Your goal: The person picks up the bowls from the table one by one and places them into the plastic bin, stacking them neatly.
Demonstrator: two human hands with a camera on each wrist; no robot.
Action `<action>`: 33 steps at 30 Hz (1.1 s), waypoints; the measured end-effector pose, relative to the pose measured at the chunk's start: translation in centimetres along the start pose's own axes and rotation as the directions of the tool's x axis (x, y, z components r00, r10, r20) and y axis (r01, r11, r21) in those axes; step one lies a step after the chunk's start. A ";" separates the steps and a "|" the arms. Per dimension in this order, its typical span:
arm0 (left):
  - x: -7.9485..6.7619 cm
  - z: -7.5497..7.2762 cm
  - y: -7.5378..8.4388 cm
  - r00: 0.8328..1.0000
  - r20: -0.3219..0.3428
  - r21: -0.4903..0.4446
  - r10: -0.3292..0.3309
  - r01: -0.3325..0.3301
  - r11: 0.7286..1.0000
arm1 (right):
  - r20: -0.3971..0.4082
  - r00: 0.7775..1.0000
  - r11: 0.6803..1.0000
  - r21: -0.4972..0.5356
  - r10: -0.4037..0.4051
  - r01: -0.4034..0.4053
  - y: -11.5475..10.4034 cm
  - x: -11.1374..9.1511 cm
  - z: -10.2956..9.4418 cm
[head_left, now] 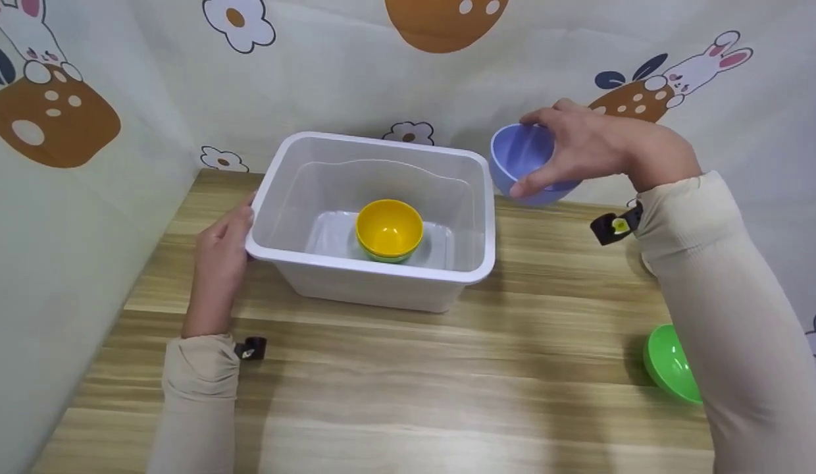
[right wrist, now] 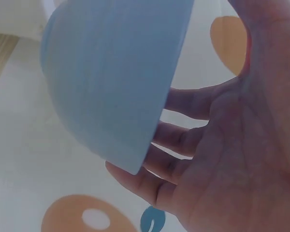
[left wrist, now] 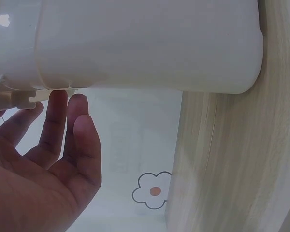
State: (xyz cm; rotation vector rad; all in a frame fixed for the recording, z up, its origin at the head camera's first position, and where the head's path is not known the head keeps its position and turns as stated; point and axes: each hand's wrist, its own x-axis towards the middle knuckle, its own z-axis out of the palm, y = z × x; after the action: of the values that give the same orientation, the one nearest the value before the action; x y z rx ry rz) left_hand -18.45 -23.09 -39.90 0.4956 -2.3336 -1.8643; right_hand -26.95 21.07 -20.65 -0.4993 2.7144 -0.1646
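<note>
My right hand (head_left: 582, 141) holds a blue-purple bowl (head_left: 518, 155) by its rim, tilted, just right of a white plastic bin (head_left: 372, 291). In the right wrist view the same bowl (right wrist: 111, 82) shows its outer side, with my fingers (right wrist: 183, 137) reaching behind the rim. At the bin's left end, my left hand (head_left: 222, 253) grips the rim. From the left wrist, curved fingers (left wrist: 53, 121) show with their tips right at the bin's rim. Inside the bin sits a yellow bowl (head_left: 389, 227), stacked on a green one (head_left: 388, 259).
Another green bowl (head_left: 671, 365) stands on the wooden table (head_left: 408, 388) at the right, partly hidden by my right sleeve (head_left: 730, 309). Behind the table hangs a patterned cloth (head_left: 329, 79), and it also covers the left side.
</note>
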 end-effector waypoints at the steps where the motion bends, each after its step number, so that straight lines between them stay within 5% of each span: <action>1: 0.0 0.0 0.0 1.000 0.001 -0.003 0.001 -0.001 1.000 | -0.001 1.000 1.000 -0.003 -0.006 0.006 -0.3 0.1 0.0; 14: 0.0 0.1 0.0 1.000 -0.004 -0.008 -0.008 0.008 1.000 | 0.022 0.998 0.998 -0.047 -0.052 0.053 -3.8 1.8 0.0; 33: -0.1 0.2 -0.1 1.000 -0.006 -0.019 -0.006 0.006 1.000 | 0.009 0.995 0.995 0.035 -0.097 0.097 -5.4 5.2 1.3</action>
State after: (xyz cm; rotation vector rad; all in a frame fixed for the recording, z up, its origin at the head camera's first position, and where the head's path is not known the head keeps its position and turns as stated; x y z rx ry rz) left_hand -18.41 -22.87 -40.00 0.5059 -2.3106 -1.8831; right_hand -29.26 14.06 -22.68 -0.6203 2.6730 -0.2332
